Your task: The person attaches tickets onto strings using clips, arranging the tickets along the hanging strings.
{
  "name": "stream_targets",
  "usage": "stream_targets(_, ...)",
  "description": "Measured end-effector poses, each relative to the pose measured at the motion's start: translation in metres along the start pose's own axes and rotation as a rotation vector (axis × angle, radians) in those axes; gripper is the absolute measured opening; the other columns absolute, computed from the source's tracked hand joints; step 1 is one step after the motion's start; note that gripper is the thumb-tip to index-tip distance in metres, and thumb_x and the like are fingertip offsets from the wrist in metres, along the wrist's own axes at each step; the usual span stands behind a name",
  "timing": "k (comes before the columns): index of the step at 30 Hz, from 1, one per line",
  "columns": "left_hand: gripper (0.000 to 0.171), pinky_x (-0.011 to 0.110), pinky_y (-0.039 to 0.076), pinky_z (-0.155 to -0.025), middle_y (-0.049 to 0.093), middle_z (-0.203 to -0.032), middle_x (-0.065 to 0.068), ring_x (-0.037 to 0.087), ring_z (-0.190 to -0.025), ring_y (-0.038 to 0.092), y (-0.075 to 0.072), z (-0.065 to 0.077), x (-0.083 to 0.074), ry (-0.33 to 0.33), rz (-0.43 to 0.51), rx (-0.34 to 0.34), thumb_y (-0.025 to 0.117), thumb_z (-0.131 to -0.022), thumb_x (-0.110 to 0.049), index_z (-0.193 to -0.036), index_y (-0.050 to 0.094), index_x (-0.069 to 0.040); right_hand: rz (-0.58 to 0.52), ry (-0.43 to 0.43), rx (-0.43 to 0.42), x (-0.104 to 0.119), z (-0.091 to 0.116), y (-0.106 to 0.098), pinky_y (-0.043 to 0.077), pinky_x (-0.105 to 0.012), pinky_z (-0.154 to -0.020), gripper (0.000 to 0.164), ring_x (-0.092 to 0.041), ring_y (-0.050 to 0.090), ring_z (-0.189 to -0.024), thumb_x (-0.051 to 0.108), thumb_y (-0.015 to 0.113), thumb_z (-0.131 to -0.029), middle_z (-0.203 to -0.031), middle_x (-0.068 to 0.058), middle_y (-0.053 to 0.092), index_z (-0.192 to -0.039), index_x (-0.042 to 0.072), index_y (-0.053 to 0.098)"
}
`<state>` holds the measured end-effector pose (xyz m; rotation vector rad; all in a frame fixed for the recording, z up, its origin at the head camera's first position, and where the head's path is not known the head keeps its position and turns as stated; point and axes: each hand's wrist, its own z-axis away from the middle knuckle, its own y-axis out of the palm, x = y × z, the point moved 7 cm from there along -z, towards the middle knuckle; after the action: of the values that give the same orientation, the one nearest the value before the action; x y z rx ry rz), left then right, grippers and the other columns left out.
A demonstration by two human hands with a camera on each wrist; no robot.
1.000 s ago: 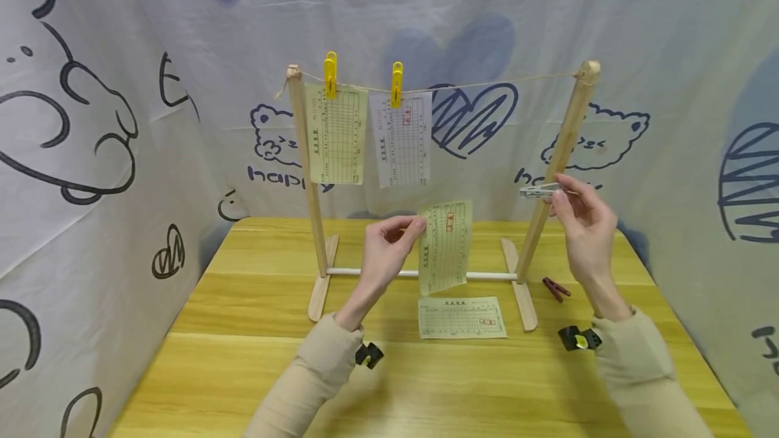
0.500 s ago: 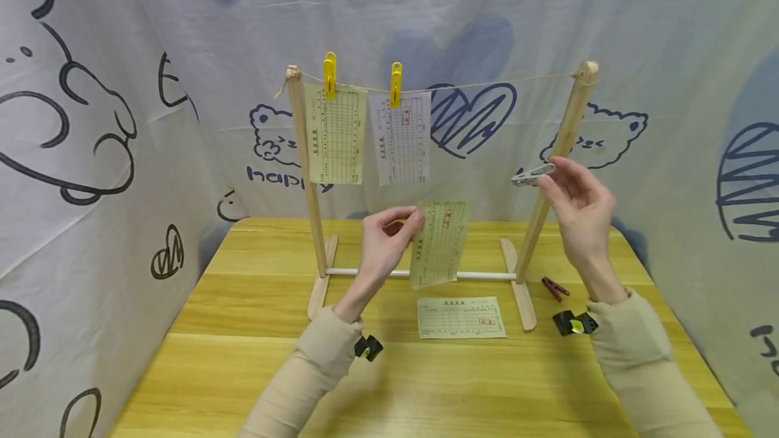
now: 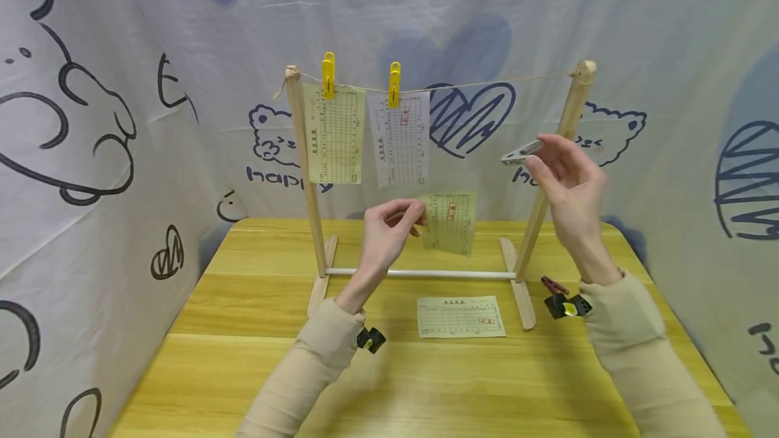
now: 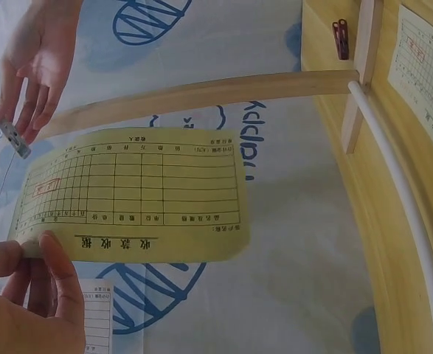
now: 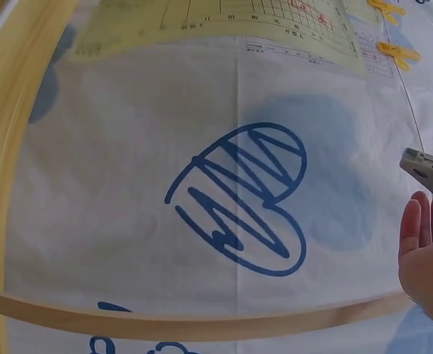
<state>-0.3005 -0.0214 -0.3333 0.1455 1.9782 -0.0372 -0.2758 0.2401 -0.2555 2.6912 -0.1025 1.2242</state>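
Note:
Between thumb and fingers, my left hand (image 3: pixel 387 232) pinches a yellow receipt slip (image 3: pixel 450 223) by its upper left corner. The slip, printed with a grid and a red stamp, hangs in the air below the string and spreads out flat in the left wrist view (image 4: pixel 135 195). My right hand (image 3: pixel 572 184) holds a grey clothespin (image 3: pixel 522 153) near the right post, its tip towards the left. On the string (image 3: pixel 487 83), two yellow clothespins (image 3: pixel 394 85) hold a yellow slip (image 3: pixel 335 137) and a white slip (image 3: pixel 399 140) on the left half.
A wooden frame with a left post (image 3: pixel 309 208) and a right post (image 3: pixel 575 110) carries the string; a white rod (image 3: pixel 450 274) joins its feet. Another receipt slip (image 3: pixel 460 317) lies on the wooden table (image 3: pixel 450 384). A dark red clothespin (image 3: pixel 554 285) lies right of the frame.
My right hand has risen and moved left with the grey clothespin, which now tilts more. The slip in my left hand has swung, its lower end now higher; the left hand rose slightly.

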Motion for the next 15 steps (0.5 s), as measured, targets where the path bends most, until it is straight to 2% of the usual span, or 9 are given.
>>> stream_targets(7,0.019,0.021,0.056,-0.060,0.074,-0.082,0.010,0.028,-0.075,0.068,0.004,-0.005,-0.001,-0.024,0.029,-0.019,0.067,-0.097,-0.010,-0.103,0.074,0.006,-0.091,-0.016,0.036,0.005,-0.010,0.012,0.055,-0.018,-0.096,0.031,-0.011,0.068,-0.105,-0.002,0.066,-0.094,-0.113,-0.001,0.069,-0.125,0.000,0.065)
stream_targets(11,0.019,0.020,0.053,-0.057,0.072,-0.078,0.008,0.022,-0.069,0.065,0.005,-0.007,-0.005,-0.011,0.022,-0.029,0.068,-0.097,-0.011,-0.102,0.074,0.006,-0.107,-0.023,0.035,0.008,-0.017,0.017,0.056,-0.018,-0.094,0.029,-0.010,0.069,-0.102,-0.003,0.065,-0.094,-0.112,-0.002,0.068,-0.123,0.001,0.066)
stream_targets(15,0.020,0.021,0.053,-0.056,0.071,-0.078,0.014,0.013,-0.065,0.062,0.006,-0.010,-0.007,0.007,0.022,-0.038,0.068,-0.096,-0.010,-0.102,0.074,0.008,-0.098,-0.033,0.030,0.012,-0.025,0.022,0.057,-0.018,-0.092,0.029,-0.009,0.069,-0.099,-0.003,0.065,-0.094,-0.110,-0.001,0.069,-0.123,-0.001,0.067)
